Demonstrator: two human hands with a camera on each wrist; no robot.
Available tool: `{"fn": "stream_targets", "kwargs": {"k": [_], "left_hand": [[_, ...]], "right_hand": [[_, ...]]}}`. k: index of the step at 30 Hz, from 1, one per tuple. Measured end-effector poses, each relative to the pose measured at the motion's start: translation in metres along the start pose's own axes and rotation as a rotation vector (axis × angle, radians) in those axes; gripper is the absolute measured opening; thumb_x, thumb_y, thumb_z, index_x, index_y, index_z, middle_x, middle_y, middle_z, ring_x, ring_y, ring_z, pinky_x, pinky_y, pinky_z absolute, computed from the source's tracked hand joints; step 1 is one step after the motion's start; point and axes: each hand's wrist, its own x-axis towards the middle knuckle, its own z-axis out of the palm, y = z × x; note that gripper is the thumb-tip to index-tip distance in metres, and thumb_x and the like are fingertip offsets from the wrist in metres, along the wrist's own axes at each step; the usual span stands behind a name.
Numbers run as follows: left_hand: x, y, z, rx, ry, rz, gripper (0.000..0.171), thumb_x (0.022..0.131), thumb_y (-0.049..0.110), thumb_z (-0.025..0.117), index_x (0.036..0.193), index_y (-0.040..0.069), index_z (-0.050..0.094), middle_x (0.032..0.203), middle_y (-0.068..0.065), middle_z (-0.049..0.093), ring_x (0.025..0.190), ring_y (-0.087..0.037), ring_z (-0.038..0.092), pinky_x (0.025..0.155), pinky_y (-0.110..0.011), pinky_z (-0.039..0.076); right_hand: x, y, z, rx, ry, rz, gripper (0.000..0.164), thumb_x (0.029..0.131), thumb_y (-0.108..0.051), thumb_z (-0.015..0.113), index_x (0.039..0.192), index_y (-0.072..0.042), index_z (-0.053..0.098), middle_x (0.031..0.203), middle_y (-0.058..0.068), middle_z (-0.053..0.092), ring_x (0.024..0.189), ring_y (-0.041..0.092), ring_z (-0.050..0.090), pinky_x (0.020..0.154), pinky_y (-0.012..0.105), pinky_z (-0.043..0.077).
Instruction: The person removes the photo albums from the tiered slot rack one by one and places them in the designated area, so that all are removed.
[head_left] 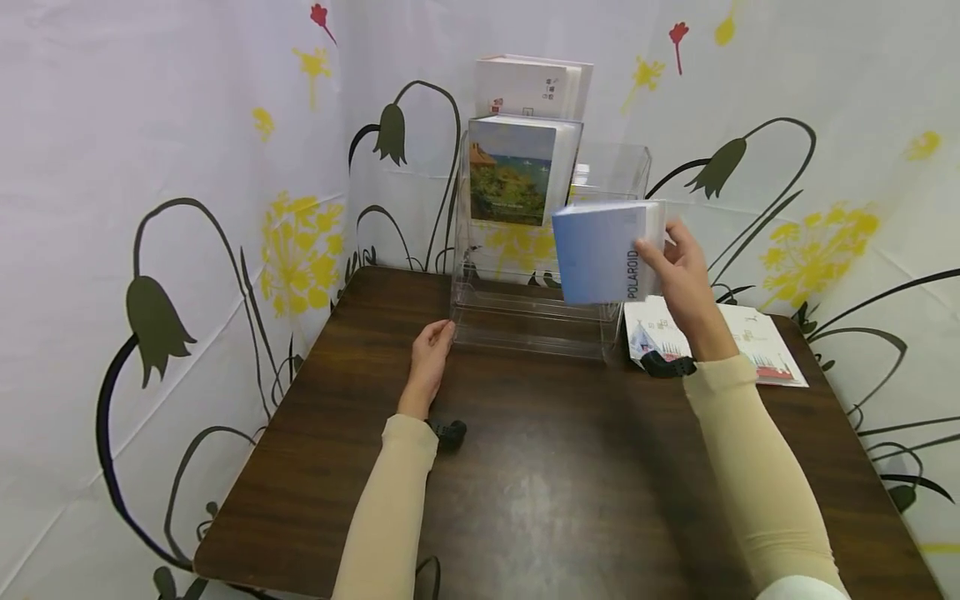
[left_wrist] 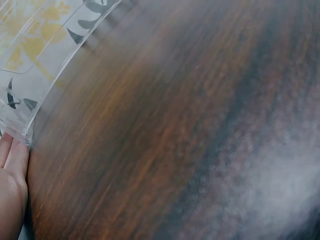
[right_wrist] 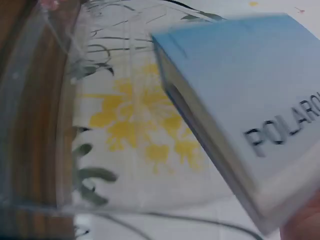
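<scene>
My right hand (head_left: 684, 279) grips a thick blue-and-white hardcover book (head_left: 600, 254) lettered POLAROID by its right edge, thumb on the front cover. The book is held up in front of the right side of a clear plastic display rack (head_left: 532, 340). In the right wrist view the book (right_wrist: 240, 85) is tilted, with part of the hand (right_wrist: 302, 220) at the lower right corner. My left hand (head_left: 431, 358) touches the rack's lower left corner. Fairly straight fingers (left_wrist: 17, 157) meet that corner in the left wrist view.
A book with a seaside painting (head_left: 510, 171) stands in the rack's upper left, with a white book (head_left: 521, 87) behind and above it. White illustrated booklets (head_left: 765, 342) lie on the dark wooden table (head_left: 525, 467) right of the rack. A flower-printed curtain (head_left: 225, 125) hangs behind.
</scene>
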Motion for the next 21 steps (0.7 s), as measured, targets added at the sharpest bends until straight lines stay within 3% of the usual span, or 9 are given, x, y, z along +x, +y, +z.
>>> {"fn": "stream_targets", "kwargs": {"k": [5, 9, 14, 21], "left_hand": [[0.004, -0.001, 0.002, 0.021, 0.003, -0.004, 0.052, 0.114, 0.037, 0.058, 0.154, 0.004, 0.053, 0.16, -0.017, 0.053, 0.155, -0.028, 0.046, 0.13, -0.04, 0.04], [0.004, -0.001, 0.002, 0.031, 0.006, -0.018, 0.054, 0.114, 0.037, 0.057, 0.156, 0.005, 0.051, 0.162, -0.016, 0.052, 0.156, -0.028, 0.045, 0.131, -0.04, 0.04], [0.001, 0.0, 0.0, 0.047, 0.007, -0.018, 0.055, 0.114, 0.039, 0.056, 0.156, 0.006, 0.051, 0.163, -0.016, 0.05, 0.156, -0.029, 0.045, 0.131, -0.042, 0.039], [0.001, 0.001, 0.003, 0.04, -0.006, -0.025, 0.057, 0.114, 0.04, 0.056, 0.158, 0.005, 0.049, 0.164, -0.016, 0.049, 0.156, -0.028, 0.044, 0.132, -0.04, 0.038]], "right_hand": [[-0.051, 0.005, -0.036, 0.006, 0.063, 0.097, 0.042, 0.105, -0.021, 0.073, 0.144, -0.015, 0.058, 0.111, -0.007, 0.081, 0.098, 0.01, 0.079, 0.074, 0.028, 0.067], [-0.085, 0.023, -0.068, 0.035, 0.102, 0.21, 0.037, 0.105, -0.018, 0.073, 0.139, -0.017, 0.057, 0.105, -0.011, 0.082, 0.092, 0.007, 0.08, 0.07, 0.026, 0.068], [-0.124, 0.061, -0.098, -0.057, 0.108, 0.429, 0.031, 0.108, -0.028, 0.07, 0.135, -0.024, 0.055, 0.097, -0.017, 0.08, 0.083, 0.006, 0.079, 0.065, 0.029, 0.068], [-0.156, 0.095, -0.122, -0.058, 0.088, 0.713, 0.05, 0.107, -0.042, 0.068, 0.147, -0.017, 0.048, 0.094, -0.018, 0.076, 0.083, 0.008, 0.078, 0.071, 0.033, 0.069]]}}
